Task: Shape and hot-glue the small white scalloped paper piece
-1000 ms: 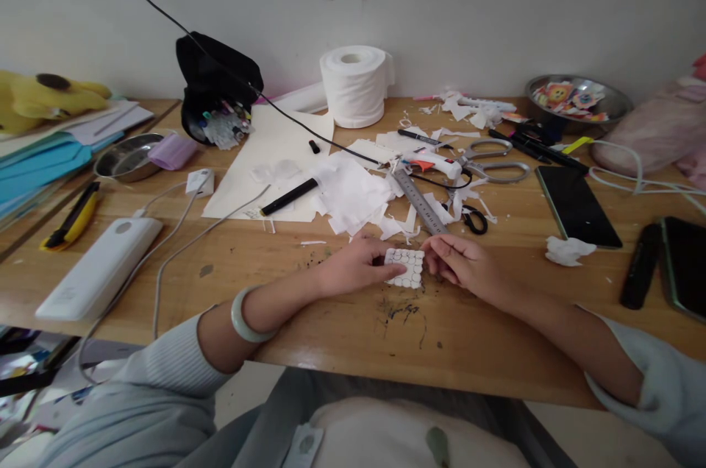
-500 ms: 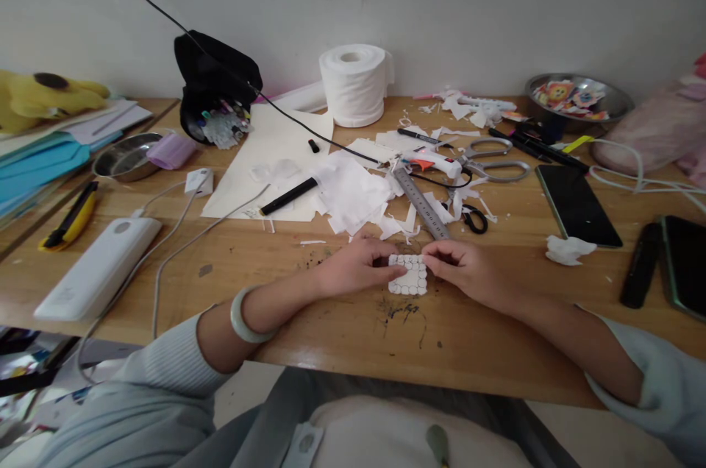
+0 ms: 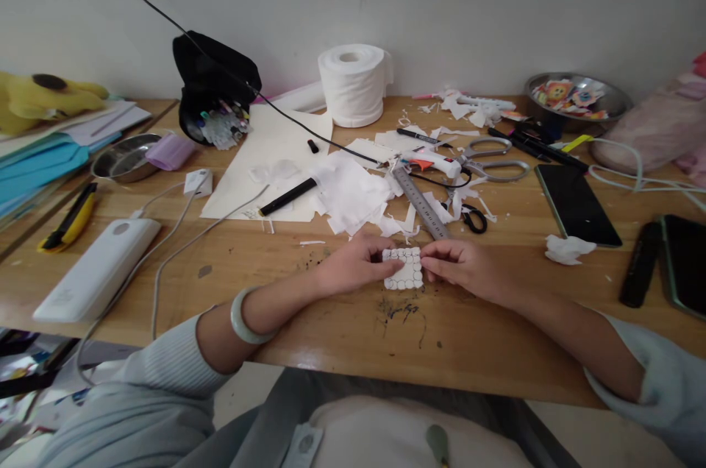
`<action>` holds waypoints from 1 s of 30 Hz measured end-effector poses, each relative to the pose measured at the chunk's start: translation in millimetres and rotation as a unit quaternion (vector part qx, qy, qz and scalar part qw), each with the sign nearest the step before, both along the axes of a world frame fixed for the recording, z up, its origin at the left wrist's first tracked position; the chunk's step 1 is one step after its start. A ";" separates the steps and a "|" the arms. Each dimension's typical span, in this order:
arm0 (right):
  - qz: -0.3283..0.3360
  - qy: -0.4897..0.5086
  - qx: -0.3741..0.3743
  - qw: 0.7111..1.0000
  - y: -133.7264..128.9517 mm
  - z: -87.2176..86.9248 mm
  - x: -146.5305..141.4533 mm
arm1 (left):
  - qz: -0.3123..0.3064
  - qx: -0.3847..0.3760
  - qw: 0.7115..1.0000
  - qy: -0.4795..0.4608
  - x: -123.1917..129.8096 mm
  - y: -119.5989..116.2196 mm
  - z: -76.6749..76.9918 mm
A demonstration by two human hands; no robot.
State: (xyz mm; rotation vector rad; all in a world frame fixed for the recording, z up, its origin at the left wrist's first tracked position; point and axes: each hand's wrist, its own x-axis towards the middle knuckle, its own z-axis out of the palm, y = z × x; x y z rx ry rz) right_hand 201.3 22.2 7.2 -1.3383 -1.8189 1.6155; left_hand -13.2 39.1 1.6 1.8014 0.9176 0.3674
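Observation:
A small white paper square (image 3: 409, 275) with scalloped edges and black-outlined round shapes along its border is between my hands, just above the wooden table. My left hand (image 3: 358, 263) grips it from the left, thumb lying across its face and fingers behind. At the right edge, my right hand (image 3: 460, 266) pinches close to the upper corner; its fingertips are partly hidden. Beyond my hands lie a steel ruler (image 3: 422, 204), torn white paper (image 3: 353, 188) and black-handled scissors (image 3: 474, 219).
Farther back are a glue gun (image 3: 441, 162), large grey scissors (image 3: 499, 170), a tissue roll (image 3: 351, 89) and a black pen case (image 3: 212, 96). A power bank (image 3: 99, 269) and cutter (image 3: 69, 218) lie left. Phones (image 3: 579, 203) and a metal bowl (image 3: 618, 104) are right.
The paper square has shifted slightly left and away from me, and its angle has changed a little. Both hands stay at it, with the right fingers moved slightly.

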 end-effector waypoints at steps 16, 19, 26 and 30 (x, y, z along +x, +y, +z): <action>0.049 0.021 -0.029 0.998 -1.5 5.1 -8.4 | -0.025 -0.031 0.999 -0.010 4.1 -4.8 1.4; 0.056 0.027 -0.052 0.997 0.1 4.3 -7.4 | -0.040 -0.034 0.999 -0.006 4.4 -5.0 1.8; 0.074 0.025 -0.046 0.996 1.1 3.2 -6.4 | -0.045 -0.049 0.998 -0.013 4.0 -4.4 0.3; 0.062 -0.002 -0.032 0.998 -1.3 3.5 -10.0 | -0.044 -0.033 0.999 0.001 4.7 -4.3 0.6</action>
